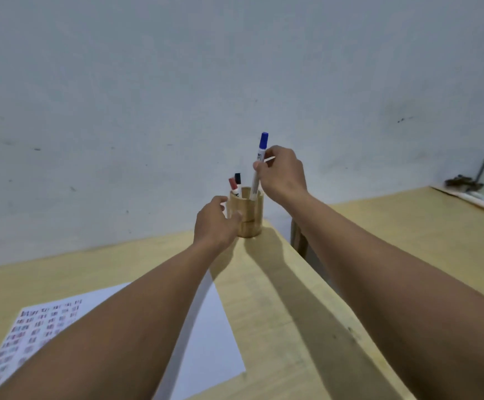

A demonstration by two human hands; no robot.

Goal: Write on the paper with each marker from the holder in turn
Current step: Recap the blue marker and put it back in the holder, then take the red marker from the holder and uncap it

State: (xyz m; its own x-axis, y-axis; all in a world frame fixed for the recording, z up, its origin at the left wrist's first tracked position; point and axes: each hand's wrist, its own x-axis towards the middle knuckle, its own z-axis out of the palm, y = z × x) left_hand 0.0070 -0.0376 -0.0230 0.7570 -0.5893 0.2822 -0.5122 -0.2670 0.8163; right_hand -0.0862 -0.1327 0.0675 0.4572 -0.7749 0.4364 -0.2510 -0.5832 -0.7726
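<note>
A round wooden holder (251, 216) stands at the far corner of the wooden table (278, 298). My left hand (215, 222) grips the holder's left side. My right hand (282, 174) pinches a blue-capped marker (259, 161) upright, with its lower end still inside the holder's mouth. A red-capped marker (233, 184) and a black-capped marker (238, 179) lean in the holder's left side. A white paper (206, 336) lies near me under my left forearm; its left part carries rows of coloured writing.
A pale wall rises right behind the table. A gap separates this table from a second wooden table (408, 226) on the right, which bears a dark object (463, 181) and white rolled items (483, 200) at its far edge.
</note>
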